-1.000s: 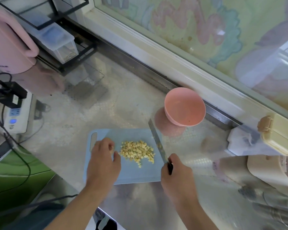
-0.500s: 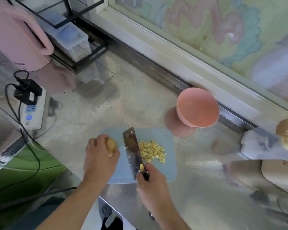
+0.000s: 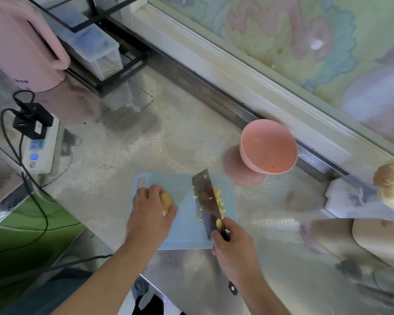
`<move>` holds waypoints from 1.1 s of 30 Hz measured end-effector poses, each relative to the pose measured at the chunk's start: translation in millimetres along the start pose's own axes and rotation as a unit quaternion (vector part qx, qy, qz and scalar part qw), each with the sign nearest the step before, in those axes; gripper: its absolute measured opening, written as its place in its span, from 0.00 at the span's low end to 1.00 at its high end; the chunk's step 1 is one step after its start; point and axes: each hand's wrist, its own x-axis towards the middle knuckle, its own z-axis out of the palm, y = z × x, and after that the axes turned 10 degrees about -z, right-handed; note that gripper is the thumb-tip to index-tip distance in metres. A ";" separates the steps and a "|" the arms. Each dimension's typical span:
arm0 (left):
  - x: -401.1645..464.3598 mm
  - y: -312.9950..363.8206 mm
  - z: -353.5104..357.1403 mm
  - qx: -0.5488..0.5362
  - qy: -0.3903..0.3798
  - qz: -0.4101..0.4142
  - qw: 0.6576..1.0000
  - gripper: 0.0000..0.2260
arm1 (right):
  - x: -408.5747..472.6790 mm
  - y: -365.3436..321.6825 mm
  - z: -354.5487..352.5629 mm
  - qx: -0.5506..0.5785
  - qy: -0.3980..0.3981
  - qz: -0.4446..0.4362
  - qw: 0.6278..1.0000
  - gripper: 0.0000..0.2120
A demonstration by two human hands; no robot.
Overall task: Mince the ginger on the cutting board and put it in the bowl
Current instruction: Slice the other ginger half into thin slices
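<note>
A light blue cutting board (image 3: 182, 233) lies on the metal counter. My left hand (image 3: 149, 214) grips a whole piece of ginger (image 3: 165, 200) at the board's left side. My right hand (image 3: 233, 248) holds the handle of a cleaver (image 3: 206, 201), whose broad blade lies tilted over the pile of diced ginger (image 3: 218, 201) and hides much of it. Small yellow bits show at both sides of the blade. An empty pink bowl (image 3: 268, 145) stands beyond the board's right corner, apart from it.
A pink kettle (image 3: 21, 46) and a power strip (image 3: 41, 146) with cables sit at the left. A black rack with a clear container (image 3: 96, 51) stands at the back. White and beige appliances (image 3: 373, 201) crowd the right. A window ledge (image 3: 237, 71) runs behind the bowl.
The cleaver swung from the right of the diced pile to its left side, then over it. My left hand lifted off the board and took hold of the whole ginger piece.
</note>
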 end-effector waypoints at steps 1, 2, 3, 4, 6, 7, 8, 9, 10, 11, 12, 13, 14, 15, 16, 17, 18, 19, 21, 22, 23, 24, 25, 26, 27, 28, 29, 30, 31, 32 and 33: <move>-0.1 2.4 -0.8 0.013 0.013 0.012 1.000 0.24 | 0.4 -0.7 -3.1 0.012 -0.005 0.005 1.000 0.07; -0.6 6.3 -2.0 0.013 0.030 0.032 0.999 0.23 | 0.2 -1.9 -6.7 0.031 -0.009 0.012 0.999 0.07; -1.1 11.9 -3.4 -0.003 0.045 0.057 0.997 0.21 | -0.5 -2.9 -10.3 0.048 -0.014 0.018 0.999 0.07; -2.1 19.7 -5.4 -0.029 0.051 0.087 0.994 0.18 | -1.4 -4.0 -14.1 0.060 -0.017 0.019 0.998 0.08; -3.4 37.8 -5.9 -0.079 0.035 0.153 0.984 0.12 | -3.5 -4.7 -20.3 0.059 -0.019 0.004 0.998 0.09; -3.2 46.6 -4.1 -0.095 0.020 0.180 0.979 0.11 | -4.4 -5.6 -22.5 0.056 -0.018 -0.003 0.998 0.10; -2.9 54.2 -1.2 -0.105 0.008 0.200 0.974 0.10 | -4.6 -5.9 -24.2 0.056 -0.016 -0.008 0.998 0.10; -2.3 59.9 3.0 -0.107 -0.002 0.210 0.972 0.09 | -4.3 -6.2 -25.6 0.056 -0.012 -0.013 0.998 0.11; -2.3 63.7 8.0 -0.105 -0.013 0.211 0.972 0.09 | -3.4 -5.8 -27.3 0.050 -0.007 -0.018 0.999 0.11; -2.0 65.5 13.6 -0.100 -0.024 0.207 0.973 0.08 | -2.3 -5.4 -29.0 0.037 -0.001 -0.024 0.999 0.11; -2.1 66.0 18.8 -0.089 -0.035 0.201 0.975 0.07 | -1.5 -5.6 -31.1 0.026 0.005 -0.028 0.999 0.11; -2.2 65.5 23.2 -0.074 -0.044 0.196 0.977 0.06 | -0.3 -5.4 -33.2 0.019 0.011 -0.031 0.999 0.11; -3.1 64.6 25.7 -0.063 -0.045 0.194 0.978 0.06 | 0.9 -5.3 -35.3 0.016 0.016 -0.033 0.999 0.11; -4.1 63.2 27.0 -0.059 -0.040 0.192 0.979 0.05 | 2.1 -6.0 -36.9 0.014 0.020 -0.034 0.999 0.12; -6.2 62.4 26.8 -0.064 -0.032 0.194 0.978 0.05 | 3.2 -6.7 -38.3 0.014 0.023 -0.035 0.999 0.12; -8.7 62.2 26.3 -0.072 -0.026 0.206 0.975 0.04 | 4.7 -7.7 -39.2 0.016 0.026 -0.034 0.999 0.12; -12.3 62.1 25.7 -0.077 -0.026 0.228 0.970 0.04 | 6.2 -8.3 -39.8 0.018 0.026 -0.033 0.999 0.12; -16.3 62.5 25.5 -0.074 -0.033 0.255 0.964 0.04 | 7.8 -9.4 -40.0 0.019 0.023 -0.031 0.999 0.11; -20.6 62.2 28.8 -0.052 -0.051 0.292 0.954 0.04 | 11.5 -11.3 -39.0 0.021 0.017 -0.024 0.999 0.10; -19.8 61.0 32.1 -0.040 -0.051 0.293 0.954 0.04 | 13.2 -12.7 -38.4 0.028 0.016 -0.017 0.999 0.09; -18.2 59.5 35.4 -0.027 -0.046 0.281 0.958 0.04 | 14.6 -13.9 -37.9 0.037 0.015 -0.008 0.999 0.09; -16.7 58.3 37.9 -0.018 -0.036 0.264 0.964 0.04 | 15.8 -14.5 -37.5 0.047 0.015 -0.001 0.999 0.08; -15.7 57.5 39.8 -0.017 -0.026 0.247 0.969 0.04 | 16.7 -14.7 -37.4 0.053 0.016 0.004 0.998 0.08; -15.9 57.1 40.7 -0.023 -0.016 0.236 0.971 0.04 | 17.1 -14.2 -37.6 0.055 0.018 0.005 0.998 0.08; -16.6 57.4 40.7 -0.032 -0.008 0.232 0.972 0.03 | 17.4 -13.7 -37.7 0.056 0.019 0.006 0.998 0.08; -18.0 57.9 40.2 -0.036 -0.005 0.235 0.971 0.03 | 17.5 -13.0 -37.8 0.056 0.019 0.007 0.998 0.07; -19.3 58.3 39.8 -0.033 -0.006 0.242 0.970 0.03 | 17.5 -12.6 -37.5 0.055 0.019 0.009 0.998 0.07; -20.2 58.1 39.5 -0.020 -0.011 0.249 0.968 0.03 | 17.3 -12.3 -37.2 0.055 0.019 0.011 0.998 0.07; -20.4 57.3 39.3 -0.005 -0.016 0.253 0.967 0.04 | 17.3 -11.9 -36.9 0.057 0.019 0.012 0.998 0.08; -20.0 55.8 38.8 0.004 -0.019 0.249 0.968 0.06 | 17.2 -11.7 -36.8 0.063 0.018 0.013 0.998 0.08; -18.9 54.4 38.2 0.001 -0.021 0.236 0.971 0.08 | 17.2 -11.6 -37.0 0.071 0.019 0.015 0.997 0.08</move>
